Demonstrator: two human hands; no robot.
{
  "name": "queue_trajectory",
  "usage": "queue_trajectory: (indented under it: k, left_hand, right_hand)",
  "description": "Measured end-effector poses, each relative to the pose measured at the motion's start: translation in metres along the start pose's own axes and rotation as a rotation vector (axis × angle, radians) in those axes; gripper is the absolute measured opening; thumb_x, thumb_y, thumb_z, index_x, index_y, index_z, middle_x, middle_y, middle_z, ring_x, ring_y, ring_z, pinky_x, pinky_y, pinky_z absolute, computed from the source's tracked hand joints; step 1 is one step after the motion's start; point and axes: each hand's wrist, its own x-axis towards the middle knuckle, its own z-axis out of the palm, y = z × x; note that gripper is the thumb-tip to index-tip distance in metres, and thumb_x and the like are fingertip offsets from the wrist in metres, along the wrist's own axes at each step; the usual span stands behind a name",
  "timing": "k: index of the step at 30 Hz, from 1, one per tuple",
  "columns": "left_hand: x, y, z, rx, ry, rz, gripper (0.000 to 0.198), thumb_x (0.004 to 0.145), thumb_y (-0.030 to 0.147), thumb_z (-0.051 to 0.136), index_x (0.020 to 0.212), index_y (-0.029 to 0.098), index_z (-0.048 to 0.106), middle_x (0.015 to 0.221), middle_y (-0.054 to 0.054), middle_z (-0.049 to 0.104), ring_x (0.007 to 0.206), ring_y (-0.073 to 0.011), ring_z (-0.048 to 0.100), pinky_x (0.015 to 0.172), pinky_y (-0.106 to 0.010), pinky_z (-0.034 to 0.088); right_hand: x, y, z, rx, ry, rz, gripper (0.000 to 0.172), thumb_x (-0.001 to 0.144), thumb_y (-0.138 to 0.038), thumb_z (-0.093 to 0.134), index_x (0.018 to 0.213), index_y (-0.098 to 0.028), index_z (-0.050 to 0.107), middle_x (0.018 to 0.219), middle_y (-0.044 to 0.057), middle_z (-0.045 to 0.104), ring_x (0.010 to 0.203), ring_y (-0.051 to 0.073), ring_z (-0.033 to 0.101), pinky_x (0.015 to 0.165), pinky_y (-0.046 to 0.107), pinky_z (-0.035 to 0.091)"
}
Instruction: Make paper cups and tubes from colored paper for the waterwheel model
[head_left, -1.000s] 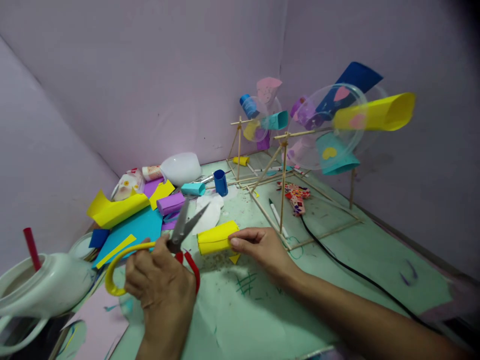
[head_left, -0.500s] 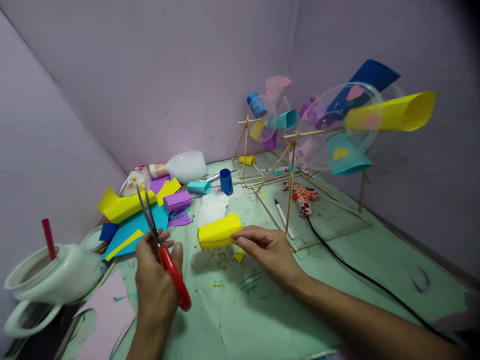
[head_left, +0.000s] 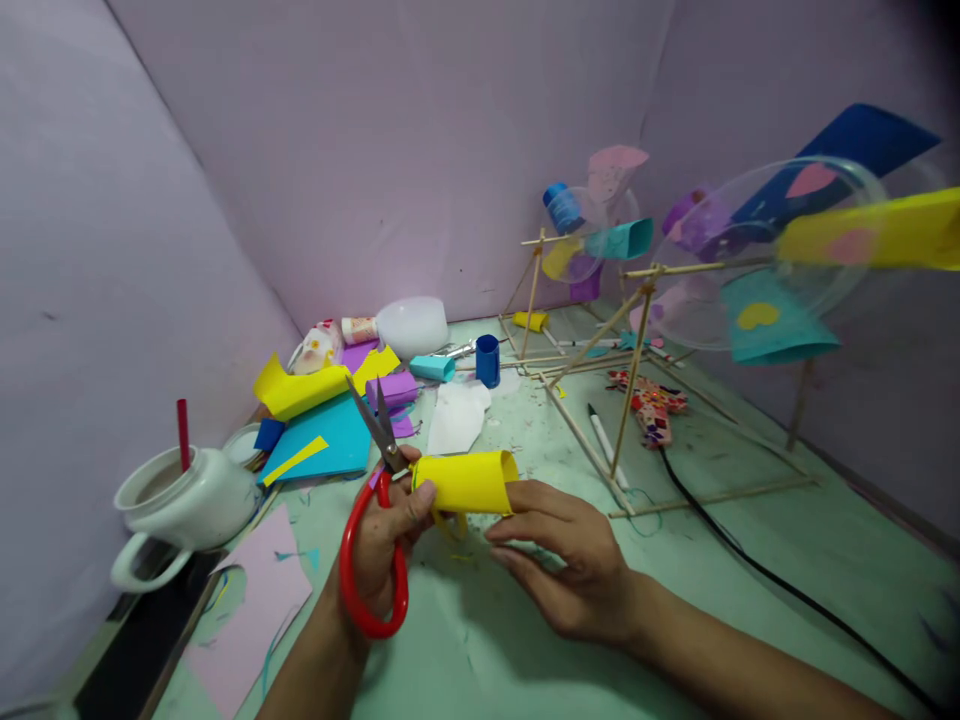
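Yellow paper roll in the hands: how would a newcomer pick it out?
On the green table, near the stick frame, find the two hands. The yellow paper roll lies sideways between the left hand and right hand; the only roll being held, beside red-handled scissors.

Bare left hand (head_left: pixel 382 545), bare right hand (head_left: pixel 570 575); forearms (head_left: pixel 750 660) uncovered to frame edge.
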Motion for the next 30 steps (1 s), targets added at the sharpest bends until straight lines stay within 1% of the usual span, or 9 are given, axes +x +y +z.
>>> queue_trajectory:
  k: [3, 7, 12, 18, 20, 22, 24, 27, 30]
  left_hand:
    - [-0.001, 0.000, 0.001, 0.004, 0.008, 0.033, 0.052, 0.060, 0.023, 0.075, 0.100, 0.024, 0.042, 0.079, 0.002, 0.063, 0.076, -0.0181, 0.063, 0.068, -0.029, 0.049]
    - [0.002, -0.003, 0.001, 0.014, 0.052, 0.083, 0.053, 0.060, 0.024, 0.074, 0.101, 0.024, 0.042, 0.084, 0.001, 0.062, 0.081, -0.0182, 0.063, 0.069, -0.029, 0.049]
    - [0.006, -0.008, -0.003, 0.043, 0.027, 0.119, 0.047, 0.065, 0.025, 0.070, 0.104, 0.024, 0.042, 0.086, 0.001, 0.062, 0.083, -0.0177, 0.062, 0.070, -0.028, 0.048]
    - [0.005, -0.012, -0.005, 0.204, -0.134, 0.152, 0.041, 0.068, 0.021, 0.068, 0.103, 0.021, 0.046, 0.087, 0.000, 0.059, 0.080, -0.0153, 0.059, 0.070, -0.027, 0.047]
    - [0.004, -0.012, -0.002, 0.275, -0.126, 0.162, 0.038, 0.069, 0.024, 0.067, 0.101, 0.020, 0.048, 0.086, 0.000, 0.058, 0.077, -0.0145, 0.058, 0.067, -0.025, 0.047]
    - [0.002, -0.011, 0.001, 0.354, -0.068, 0.182, 0.036, 0.070, 0.029, 0.066, 0.100, 0.020, 0.048, 0.086, -0.001, 0.058, 0.075, -0.0146, 0.058, 0.066, -0.026, 0.047]
    - [-0.001, -0.008, 0.005, 0.446, 0.045, 0.204, 0.034, 0.073, 0.034, 0.062, 0.100, 0.019, 0.048, 0.086, -0.002, 0.060, 0.072, -0.0152, 0.059, 0.065, -0.027, 0.047]
    - [-0.005, -0.001, 0.005, 0.666, 0.224, 0.240, 0.035, 0.076, 0.042, 0.055, 0.101, 0.019, 0.049, 0.087, -0.004, 0.062, 0.067, -0.0166, 0.059, 0.060, -0.029, 0.047]
    - [-0.006, 0.004, -0.002, 1.003, 0.300, 0.323, 0.038, 0.078, 0.045, 0.050, 0.106, 0.020, 0.051, 0.089, -0.005, 0.062, 0.073, -0.0196, 0.059, 0.064, -0.032, 0.048]
  right_hand:
    - [0.001, -0.006, 0.000, 0.253, 0.052, 0.368, 0.014, 0.069, -0.017, 0.066, 0.072, -0.019, 0.053, 0.081, 0.007, 0.064, 0.072, 0.017, 0.062, 0.061, 0.028, 0.053]
    - [0.007, -0.008, 0.001, 0.693, 0.141, 0.809, 0.026, 0.065, -0.026, 0.071, 0.082, -0.020, 0.052, 0.092, 0.007, 0.064, 0.081, 0.019, 0.063, 0.053, 0.025, 0.054]
    - [0.013, -0.004, -0.002, 0.869, 0.215, 0.939, 0.037, 0.063, -0.027, 0.075, 0.096, -0.019, 0.060, 0.092, 0.007, 0.068, 0.085, 0.020, 0.064, 0.060, 0.027, 0.055]
    - [0.011, -0.003, -0.004, 0.842, -0.093, 0.979, 0.032, 0.068, -0.028, 0.072, 0.098, -0.017, 0.068, 0.086, 0.004, 0.069, 0.072, 0.013, 0.062, 0.065, 0.025, 0.054]
    - [0.011, -0.003, -0.002, 0.873, -0.101, 1.011, 0.031, 0.071, -0.032, 0.068, 0.099, -0.016, 0.068, 0.087, 0.005, 0.069, 0.070, 0.013, 0.062, 0.058, 0.023, 0.054]
    - [0.013, -0.003, -0.001, 0.948, -0.018, 1.055, 0.030, 0.075, -0.034, 0.064, 0.098, -0.015, 0.067, 0.090, 0.006, 0.068, 0.074, 0.015, 0.063, 0.051, 0.020, 0.054]
    - [0.018, -0.003, -0.001, 1.037, 0.151, 1.105, 0.024, 0.078, -0.030, 0.061, 0.095, -0.015, 0.067, 0.093, 0.007, 0.068, 0.078, 0.016, 0.064, 0.051, 0.020, 0.055]
    - [0.026, -0.002, -0.004, 1.101, 0.436, 1.162, 0.015, 0.082, -0.020, 0.054, 0.086, -0.012, 0.066, 0.098, 0.007, 0.066, 0.082, 0.017, 0.065, 0.065, 0.027, 0.059]
    - [0.030, 0.001, -0.006, 1.086, 0.573, 1.220, 0.016, 0.086, -0.016, 0.047, 0.085, -0.011, 0.062, 0.103, 0.009, 0.064, 0.086, 0.018, 0.066, 0.073, 0.031, 0.058]
